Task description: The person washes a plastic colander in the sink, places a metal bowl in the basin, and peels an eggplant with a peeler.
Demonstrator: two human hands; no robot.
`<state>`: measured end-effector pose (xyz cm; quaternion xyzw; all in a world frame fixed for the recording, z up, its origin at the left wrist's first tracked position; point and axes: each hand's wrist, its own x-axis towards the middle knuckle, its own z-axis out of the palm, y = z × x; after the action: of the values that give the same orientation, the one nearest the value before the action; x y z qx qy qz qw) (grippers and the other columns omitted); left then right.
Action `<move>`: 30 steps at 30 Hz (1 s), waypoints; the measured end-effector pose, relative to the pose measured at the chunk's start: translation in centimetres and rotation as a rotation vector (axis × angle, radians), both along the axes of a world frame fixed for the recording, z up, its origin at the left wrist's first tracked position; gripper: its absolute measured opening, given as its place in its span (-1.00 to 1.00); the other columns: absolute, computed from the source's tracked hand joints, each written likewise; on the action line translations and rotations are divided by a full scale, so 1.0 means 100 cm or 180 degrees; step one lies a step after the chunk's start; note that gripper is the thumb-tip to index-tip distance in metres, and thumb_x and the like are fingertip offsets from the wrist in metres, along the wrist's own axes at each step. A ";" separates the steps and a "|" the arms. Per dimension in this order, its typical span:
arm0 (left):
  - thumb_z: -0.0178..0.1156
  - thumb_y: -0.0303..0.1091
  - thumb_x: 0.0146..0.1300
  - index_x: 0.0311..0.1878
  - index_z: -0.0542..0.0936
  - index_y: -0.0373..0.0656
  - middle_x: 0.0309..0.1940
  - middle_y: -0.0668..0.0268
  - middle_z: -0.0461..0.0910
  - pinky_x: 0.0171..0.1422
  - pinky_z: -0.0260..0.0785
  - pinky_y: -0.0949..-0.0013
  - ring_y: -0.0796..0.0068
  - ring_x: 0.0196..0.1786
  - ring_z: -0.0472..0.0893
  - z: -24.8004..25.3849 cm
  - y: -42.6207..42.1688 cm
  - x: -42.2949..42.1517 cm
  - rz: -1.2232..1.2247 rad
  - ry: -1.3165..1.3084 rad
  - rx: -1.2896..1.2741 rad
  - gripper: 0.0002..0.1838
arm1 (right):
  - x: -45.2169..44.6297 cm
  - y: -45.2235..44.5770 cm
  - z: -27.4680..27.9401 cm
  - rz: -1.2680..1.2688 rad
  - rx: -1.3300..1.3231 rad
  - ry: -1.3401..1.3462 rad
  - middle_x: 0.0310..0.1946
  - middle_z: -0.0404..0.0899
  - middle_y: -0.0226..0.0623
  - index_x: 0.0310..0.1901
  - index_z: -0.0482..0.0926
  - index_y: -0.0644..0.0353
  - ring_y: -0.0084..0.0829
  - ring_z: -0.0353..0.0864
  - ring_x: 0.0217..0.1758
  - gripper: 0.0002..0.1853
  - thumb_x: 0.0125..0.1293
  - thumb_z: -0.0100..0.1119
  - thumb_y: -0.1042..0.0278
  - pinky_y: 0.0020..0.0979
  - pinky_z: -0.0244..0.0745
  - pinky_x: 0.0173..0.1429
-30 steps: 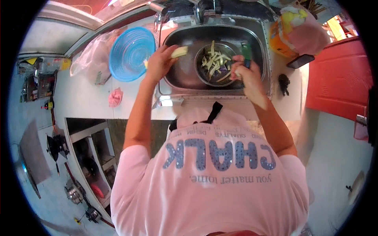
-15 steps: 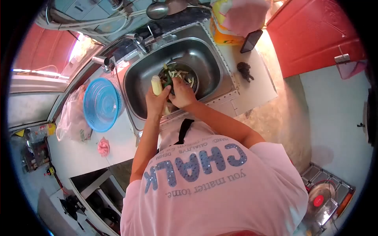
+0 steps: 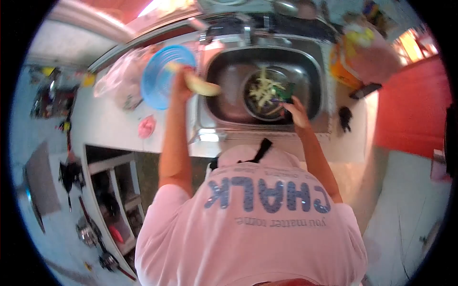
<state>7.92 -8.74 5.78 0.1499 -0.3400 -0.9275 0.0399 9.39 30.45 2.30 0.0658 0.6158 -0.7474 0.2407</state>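
Observation:
My left hand (image 3: 180, 86) is closed around a long, pale yellow peeled vegetable (image 3: 203, 87), its exact kind unclear. It is raised at the right side of the blue plastic basket (image 3: 151, 83), covering part of its rim. My right hand (image 3: 298, 113) grips a green tool (image 3: 285, 92) that looks like a peeler, though blur hides its details. That hand is at the right rim of a round metal bowl (image 3: 248, 108) in the sink. Pale peel strips (image 3: 262, 90) lie in the bowl.
The steel sink (image 3: 224, 107) has a faucet (image 3: 247, 34) behind it. A plastic bag (image 3: 119, 83) and a pink cloth (image 3: 146, 127) are on the left counter. At right stand an orange-yellow container (image 3: 341, 66), a dark phone (image 3: 366, 90) and a dark scrubber (image 3: 345, 118).
My left hand has carried the pale vegetable left, from above the bowl to the blue basket. The right hand has parted from it, staying by the bowl. The camera view has turned.

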 end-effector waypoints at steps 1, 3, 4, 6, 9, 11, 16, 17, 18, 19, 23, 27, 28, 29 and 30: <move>0.13 -0.24 0.21 -0.16 0.48 -0.14 -0.26 0.17 0.56 0.00 0.40 0.13 0.29 -0.20 0.54 -0.006 -0.041 0.000 0.0194 0.0044 0.0113 -0.78 | -0.002 0.008 -0.016 -0.0034 -0.0130 0.0146 -0.26 0.50 -0.32 0.05 0.38 0.26 -0.50 0.46 -0.24 -0.56 0.14 0.15 0.27 -0.41 0.38 -0.14; 0.08 -0.25 0.23 -0.07 0.41 -0.28 -0.09 -0.01 0.48 0.24 0.21 0.00 0.09 -0.01 0.46 0.002 -0.084 0.002 0.0434 -0.0339 -0.0002 -0.68 | -0.008 0.015 -0.042 0.0031 0.0286 0.0242 -0.22 0.53 -0.31 0.11 0.36 0.29 -0.49 0.49 -0.20 -0.48 0.14 0.15 0.23 -0.42 0.38 -0.12; 0.06 -0.27 0.24 -0.04 0.38 -0.34 -0.02 -0.07 0.43 0.29 0.17 0.00 0.04 0.09 0.40 0.005 -0.087 0.005 0.0463 -0.0545 0.0252 -0.66 | -0.008 0.009 -0.043 -0.0100 0.0530 0.0296 -0.26 0.54 -0.31 0.06 0.39 0.28 -0.48 0.50 -0.27 -0.54 0.14 0.15 0.26 -0.44 0.40 -0.18; 0.01 -0.26 0.28 0.02 0.35 -0.36 0.07 -0.07 0.37 0.29 0.18 0.01 0.01 0.17 0.34 -0.016 -0.090 0.019 0.0249 -0.0739 0.0377 -0.63 | -0.003 0.000 -0.013 -0.0217 -0.0122 0.0184 -0.35 0.51 -0.38 -0.01 0.43 0.23 -0.60 0.44 -0.41 -0.68 0.17 0.11 0.46 -0.55 0.36 -0.28; 0.00 -0.15 0.31 0.07 0.38 -0.28 0.05 0.07 0.43 0.28 0.22 0.14 0.18 0.18 0.37 -0.030 -0.034 0.031 -0.0145 -0.0794 -0.0763 -0.58 | -0.002 -0.014 -0.008 -0.0450 -0.0478 0.0578 -0.30 0.49 -0.35 0.07 0.37 0.22 -0.57 0.44 -0.39 -0.60 0.14 0.02 0.53 -0.54 0.39 -0.27; 0.01 -0.09 0.30 0.06 0.42 -0.22 0.01 0.18 0.48 0.24 0.26 0.25 0.32 0.14 0.43 0.012 0.074 0.041 -0.0948 -0.0580 -0.1134 -0.58 | 0.002 -0.026 0.001 -0.0336 -0.0491 0.0557 -0.26 0.47 -0.34 0.14 0.29 0.22 -0.55 0.45 -0.26 -0.49 0.08 -0.02 0.56 -0.53 0.42 -0.23; 0.08 -0.20 0.29 -0.02 0.49 -0.16 -0.08 0.30 0.54 -0.02 0.35 0.44 0.43 -0.07 0.53 0.009 0.191 0.033 -0.1612 -0.0944 -0.1152 -0.71 | 0.016 -0.070 -0.005 -0.0095 0.1357 0.2405 0.01 0.43 0.00 0.32 -0.02 0.29 -0.22 0.48 0.03 -0.15 -0.07 0.14 0.44 -0.39 0.31 0.14; 0.07 -0.26 0.29 -0.08 0.49 -0.19 -0.15 0.26 0.55 -0.02 0.36 0.44 0.41 -0.12 0.54 0.003 0.191 0.022 -0.1558 -0.0802 -0.0818 -0.76 | 0.014 -0.056 0.013 0.0442 0.1450 0.2145 0.04 0.41 0.06 0.34 -0.14 0.31 -0.23 0.48 0.05 -0.12 -0.01 0.11 0.44 -0.41 0.36 0.09; 0.06 -0.26 0.30 -0.10 0.49 -0.21 -0.16 0.24 0.55 -0.02 0.37 0.43 0.40 -0.13 0.54 -0.001 0.189 0.020 -0.1505 -0.0764 -0.0690 -0.77 | 0.010 -0.039 0.030 0.0369 0.1004 0.1689 0.03 0.42 0.05 0.32 -0.04 0.28 -0.24 0.50 0.03 -0.19 0.02 0.11 0.43 -0.42 0.38 0.05; 0.06 -0.27 0.30 -0.11 0.49 -0.23 -0.18 0.22 0.56 -0.02 0.38 0.42 0.39 -0.13 0.54 0.007 0.190 0.018 -0.1455 -0.0726 -0.0560 -0.77 | 0.002 -0.013 0.037 -0.0116 0.1267 0.1608 0.01 0.44 0.00 0.19 0.12 0.28 -0.27 0.53 -0.07 -0.34 0.03 0.14 0.43 -0.40 0.41 -0.01; 0.03 -0.28 0.31 -0.10 0.46 -0.31 -0.13 0.05 0.53 -0.03 0.42 0.25 0.29 -0.18 0.55 0.018 0.174 0.025 -0.1422 -0.0676 -0.0422 -0.73 | -0.040 0.110 0.004 -0.2454 0.1974 0.1460 -0.10 0.48 -0.07 -0.02 0.41 0.24 -0.22 0.51 -0.12 -0.54 0.03 0.25 0.30 -0.26 0.39 -0.06; 0.05 -0.38 0.27 0.00 0.42 -0.27 -0.19 0.19 0.50 -0.06 0.40 0.32 0.37 -0.21 0.51 0.001 0.156 0.040 -0.1454 -0.0845 -0.0256 -0.73 | -0.077 0.207 -0.047 -0.3144 0.3650 0.1483 0.07 0.35 -0.01 0.12 0.27 0.19 -0.10 0.30 0.17 -0.22 -0.13 0.37 0.04 -0.19 0.26 0.17; 0.06 -0.41 0.25 0.02 0.41 -0.27 -0.20 0.22 0.49 -0.06 0.40 0.33 0.38 -0.21 0.50 -0.002 0.155 0.040 -0.1466 -0.0829 -0.0232 -0.72 | -0.085 0.220 -0.062 -0.3178 0.4019 0.1658 0.09 0.32 0.00 0.14 0.24 0.19 -0.08 0.26 0.21 -0.16 -0.17 0.39 0.00 -0.18 0.24 0.20; 0.07 -0.48 0.20 0.10 0.38 -0.25 -0.23 0.29 0.46 -0.02 0.37 0.35 0.41 -0.17 0.47 0.009 0.161 0.041 -0.1502 -0.0865 -0.0151 -0.63 | -0.091 0.226 -0.061 -0.3005 0.4036 0.1505 0.08 0.33 0.00 0.14 0.22 0.19 -0.08 0.26 0.21 -0.14 -0.19 0.41 -0.01 -0.17 0.24 0.21; 0.06 -0.51 0.20 0.11 0.38 -0.25 -0.23 0.28 0.47 -0.02 0.38 0.35 0.41 -0.17 0.48 0.015 0.164 0.040 -0.1525 -0.0789 0.0008 -0.62 | -0.099 0.229 -0.062 -0.2828 0.4044 0.1362 0.08 0.33 0.00 0.15 0.20 0.19 -0.07 0.26 0.22 -0.11 -0.21 0.42 -0.01 -0.17 0.24 0.21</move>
<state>11.92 7.69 7.30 0.1776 -0.3670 -0.8855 -0.2228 -0.46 53.39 -3.87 0.2843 0.8724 -0.2765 -0.2857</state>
